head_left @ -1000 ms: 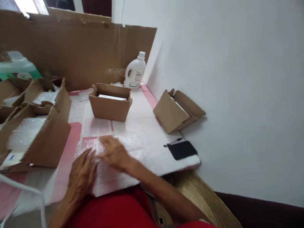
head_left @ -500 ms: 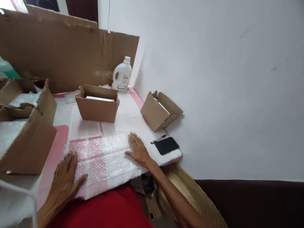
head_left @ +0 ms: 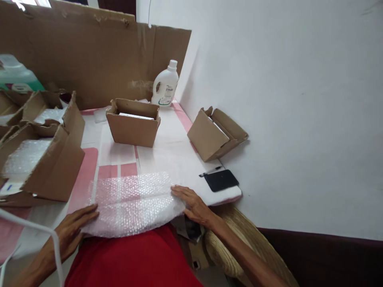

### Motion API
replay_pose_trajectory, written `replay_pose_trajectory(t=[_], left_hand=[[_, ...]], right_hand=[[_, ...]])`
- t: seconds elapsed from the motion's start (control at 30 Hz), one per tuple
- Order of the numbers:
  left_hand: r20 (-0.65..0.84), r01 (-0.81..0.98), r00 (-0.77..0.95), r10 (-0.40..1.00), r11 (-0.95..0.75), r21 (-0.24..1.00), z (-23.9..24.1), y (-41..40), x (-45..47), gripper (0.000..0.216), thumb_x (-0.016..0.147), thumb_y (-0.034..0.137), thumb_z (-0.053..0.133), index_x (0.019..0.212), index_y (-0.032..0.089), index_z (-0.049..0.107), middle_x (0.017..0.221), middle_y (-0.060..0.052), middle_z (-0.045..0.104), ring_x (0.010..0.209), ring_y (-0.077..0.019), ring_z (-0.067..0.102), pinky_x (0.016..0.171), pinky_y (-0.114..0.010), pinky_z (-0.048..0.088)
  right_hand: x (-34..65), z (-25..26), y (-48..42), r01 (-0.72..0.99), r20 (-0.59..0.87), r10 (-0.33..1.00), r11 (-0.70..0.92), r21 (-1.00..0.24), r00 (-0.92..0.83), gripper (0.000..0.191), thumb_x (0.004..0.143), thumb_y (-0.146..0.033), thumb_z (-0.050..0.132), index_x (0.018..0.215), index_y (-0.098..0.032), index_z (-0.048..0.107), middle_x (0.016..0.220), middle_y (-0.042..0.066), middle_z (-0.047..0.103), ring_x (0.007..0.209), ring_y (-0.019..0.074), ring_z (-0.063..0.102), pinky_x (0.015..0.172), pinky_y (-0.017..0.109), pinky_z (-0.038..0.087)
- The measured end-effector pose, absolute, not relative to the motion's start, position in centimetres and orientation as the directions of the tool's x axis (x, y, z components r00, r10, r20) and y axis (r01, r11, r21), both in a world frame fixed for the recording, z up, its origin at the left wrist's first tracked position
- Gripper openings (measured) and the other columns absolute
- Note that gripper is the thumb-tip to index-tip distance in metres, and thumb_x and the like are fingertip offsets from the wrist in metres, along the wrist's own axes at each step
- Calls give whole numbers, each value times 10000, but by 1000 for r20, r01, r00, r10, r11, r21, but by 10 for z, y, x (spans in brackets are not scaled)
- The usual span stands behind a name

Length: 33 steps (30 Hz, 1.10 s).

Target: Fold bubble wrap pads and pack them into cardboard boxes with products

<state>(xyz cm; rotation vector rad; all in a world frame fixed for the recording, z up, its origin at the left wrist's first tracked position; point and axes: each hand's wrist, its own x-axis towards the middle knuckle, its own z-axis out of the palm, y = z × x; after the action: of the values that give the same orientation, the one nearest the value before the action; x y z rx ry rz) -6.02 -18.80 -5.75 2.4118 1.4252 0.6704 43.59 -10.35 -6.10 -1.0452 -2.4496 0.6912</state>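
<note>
Your left hand (head_left: 73,231) and right hand (head_left: 191,201) lie flat, fingers spread, on opposite ends of the clear, knobbly bubble-wrap sheet (head_left: 133,203), spread on the pink-and-white table cover (head_left: 176,153) at its near edge. Behind stands an open brown cardboard box (head_left: 133,127).

The left edge cuts off the stacked cardboard boxes (head_left: 44,159); the white bottle's label (head_left: 166,89) is unreadably small.
</note>
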Motion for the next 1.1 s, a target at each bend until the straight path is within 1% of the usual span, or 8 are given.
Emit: replay_pose_trajectory(t=[0.1,0.2,0.3,0.37,0.53,0.87,0.97,1.1], left_hand=[[211,735,277,938,-348,583,-44,-177,-51,264,896,322,590,1123,320,724,1193,-19,749,1066,-202,716,924,-285,566],[115,699,-37,993,-56,713,-31,-169,-29,269,872,484,603,939,264,742,919,-6,787,826,-195,739,729,-250,581],[63,678,-267,962,141,721,-25,-162,-7,395,825,605,589,816,231,715,694,8,719,624,-177,656,558,-243,508],[70,691,-324,943,185,698,-26,-158,4,412,828,617,570,817,226,701,667,15,684,606,-167,615,552,-244,474],[120,745,-376,919,223,628,-33,-149,11,377,846,566,551,911,229,706,845,-13,735,772,-197,673,752,-277,504],[242,855,-404,882,270,442,-37,-144,18,540,897,608,434,1154,183,647,1100,-116,700,1045,-285,654,984,-405,478],[142,820,-487,862,396,413,-26,-147,19,627,879,657,411,1236,174,589,1121,-127,676,1019,-289,655,965,-419,486],[-98,777,-544,834,544,315,-13,-149,23,578,835,681,431,1095,193,599,1134,-144,682,1074,-333,645,943,-439,482]], right_hand=[[432,-65,-98,492,257,804,545,-679,-536,345,1003,-384,514,1278,-240,664,1313,110,682,1247,274,603,1058,501,469],[419,-69,-99,486,304,882,456,-746,-361,235,980,-385,558,1021,-238,737,1131,95,741,1105,275,649,970,486,511],[400,-74,-105,566,318,941,327,-757,-118,204,971,-327,578,836,-217,683,959,84,719,997,261,626,900,450,521],[387,-78,-109,625,343,939,275,-731,-12,185,978,-291,557,841,-210,650,969,90,690,995,259,594,902,450,507],[366,-83,-114,727,411,905,210,-654,108,127,965,-212,524,851,-202,580,1097,124,641,1080,267,543,937,460,471],[364,-85,-110,753,442,887,201,-626,131,79,918,-194,543,844,-214,528,1028,101,642,1048,264,556,926,447,457],[364,-87,-111,752,448,884,205,-626,132,72,916,-209,554,847,-213,534,1019,99,643,1032,268,560,909,448,466],[369,-89,-110,744,449,885,219,-631,120,55,933,-243,562,893,-205,562,1022,100,647,1028,273,568,897,457,485]])
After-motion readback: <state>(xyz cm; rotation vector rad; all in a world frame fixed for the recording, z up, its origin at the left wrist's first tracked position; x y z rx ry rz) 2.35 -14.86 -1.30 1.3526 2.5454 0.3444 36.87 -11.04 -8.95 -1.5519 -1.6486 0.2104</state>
